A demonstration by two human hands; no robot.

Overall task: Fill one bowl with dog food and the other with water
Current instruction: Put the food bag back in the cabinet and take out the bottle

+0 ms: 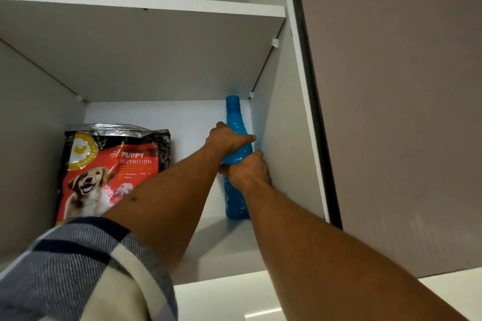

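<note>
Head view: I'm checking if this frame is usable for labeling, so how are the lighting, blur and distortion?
Head view: even, soft light; the dog food bag print is readable, with glare on its foil top; the blue bottle and both hands, left hand and right hand, are slightly soft; wide-angle bending skews the shelf and door edges.

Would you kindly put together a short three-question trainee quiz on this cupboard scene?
1. True or false: both hands grip the blue bottle.
2. Which hand sits higher on the bottle: A) left hand, B) right hand?
3. Fill in: the dog food bag stands on the shelf to the ____ of the bottle.

Key: 1 true; 2 A; 3 left.
</note>
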